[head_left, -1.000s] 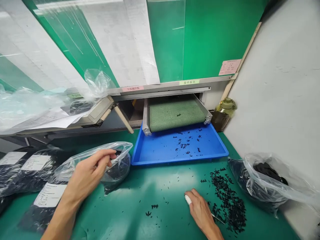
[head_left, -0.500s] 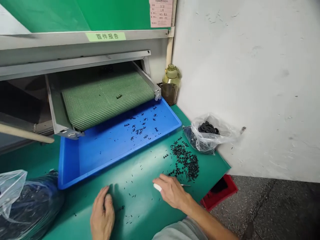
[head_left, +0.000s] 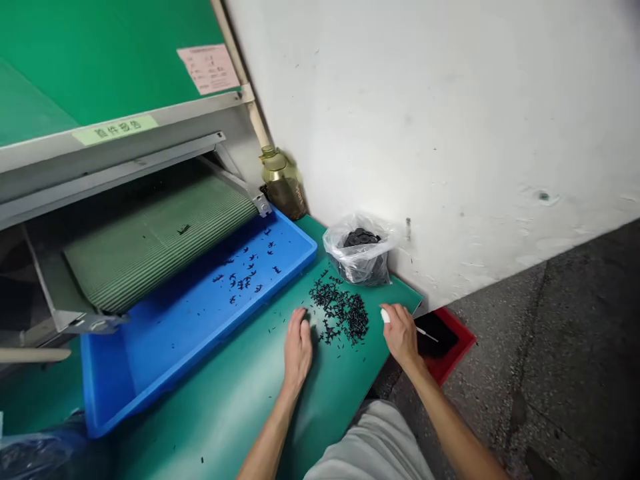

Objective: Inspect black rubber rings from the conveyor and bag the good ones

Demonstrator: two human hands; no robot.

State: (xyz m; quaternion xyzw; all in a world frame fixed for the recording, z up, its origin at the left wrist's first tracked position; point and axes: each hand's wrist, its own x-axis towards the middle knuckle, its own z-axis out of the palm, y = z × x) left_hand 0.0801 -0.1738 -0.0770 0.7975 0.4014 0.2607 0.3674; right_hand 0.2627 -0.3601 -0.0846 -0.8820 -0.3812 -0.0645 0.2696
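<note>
Green tabletop (head_left: 235, 393) against the wall, belt (head_left: 155, 240) ending over blue tray (head_left: 295, 250), loose black bits in the tray. Bag (head_left: 357, 257) of dark parts sits in the corner. Main pile of black plastic parts (head_left: 340, 310) lies on the tabletop between the hands. Left hand (head_left: 299, 353) half-curled, fingertips down at the pile's edge, nothing visible in it. Right hand (head_left: 400, 335) loosely closed on thin pick (head_left: 427, 335), white-wrapped finger (head_left: 385, 315) leading. Thin spread keeps single parts easy to tease out.

Soft, even light is brightening the white wall (head_left: 450, 133) — faint shadows are falling beside the hands (head_left: 299, 350), and wide-angle distortion is bowing the edges.
</note>
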